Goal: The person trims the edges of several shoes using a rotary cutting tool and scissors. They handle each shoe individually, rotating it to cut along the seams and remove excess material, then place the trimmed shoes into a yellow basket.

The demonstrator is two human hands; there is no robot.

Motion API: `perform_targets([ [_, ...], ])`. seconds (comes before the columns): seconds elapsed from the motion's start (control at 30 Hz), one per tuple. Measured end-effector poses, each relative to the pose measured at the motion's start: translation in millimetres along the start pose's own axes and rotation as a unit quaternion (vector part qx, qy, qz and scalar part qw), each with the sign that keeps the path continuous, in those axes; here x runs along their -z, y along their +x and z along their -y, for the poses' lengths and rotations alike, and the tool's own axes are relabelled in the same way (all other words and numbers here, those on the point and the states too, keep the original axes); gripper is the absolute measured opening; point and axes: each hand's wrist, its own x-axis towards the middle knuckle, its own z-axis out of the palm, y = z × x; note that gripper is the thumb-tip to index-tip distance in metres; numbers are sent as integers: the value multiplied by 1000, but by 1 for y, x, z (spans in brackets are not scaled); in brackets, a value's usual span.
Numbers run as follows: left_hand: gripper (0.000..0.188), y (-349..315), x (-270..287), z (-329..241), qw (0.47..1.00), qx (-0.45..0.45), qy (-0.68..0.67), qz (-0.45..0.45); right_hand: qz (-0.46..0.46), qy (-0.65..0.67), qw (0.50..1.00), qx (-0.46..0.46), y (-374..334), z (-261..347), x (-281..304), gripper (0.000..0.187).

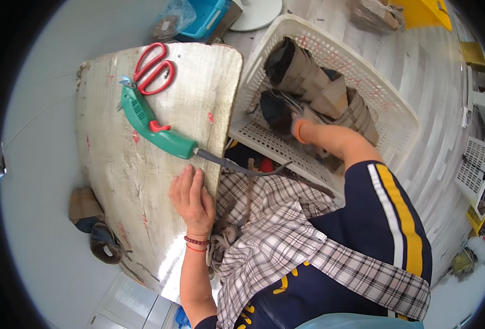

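My left hand (192, 198) lies flat on the worn pale tabletop (193, 98), fingers stretched out and holding nothing. Just beyond its fingertips is a green electric cutter (150, 127) with a red switch and a dark cord. Red-handled scissors (153, 71) lie against the cutter's head. My right hand (297, 122) reaches down into a white perforated plastic basket (401, 112), at a dark-lined brown piece (275, 109). Its fingers are mostly hidden and blurred, so a grip cannot be made out. Beside it are nested stacks of similar brown pieces (314, 82).
Two brown-and-dark pieces (102, 241) sit by the table's left edge. A blue bin (204, 19) and a clear plastic bag (174, 19) stand behind the table. At the far right are a yellow container (426, 13) and a white crate (475, 170). The cutter's cord (242, 169) hangs over the table edge.
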Motion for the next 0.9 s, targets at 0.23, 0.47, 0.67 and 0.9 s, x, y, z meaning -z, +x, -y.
perform_targets([
  [0.23, 39, -6, 0, 8, 1000, -6, 4, -18, 4, 30, 1000, 0, -58, 37, -50, 15],
  [0.47, 37, -1, -2, 8, 998, -15, -25, -51, -105, 337, 926, -132, -206, -22, 33, 38],
  [0.67, 33, -37, -25, 37, 984, -48, -98, -143, -559, 544, 596, -190, -284, -11, 112, 47],
  [0.9, 59, -50, 7, 6, 784, 60, -499, -363, -709, 469, 525, -33, -259, 111, 308, 44],
])
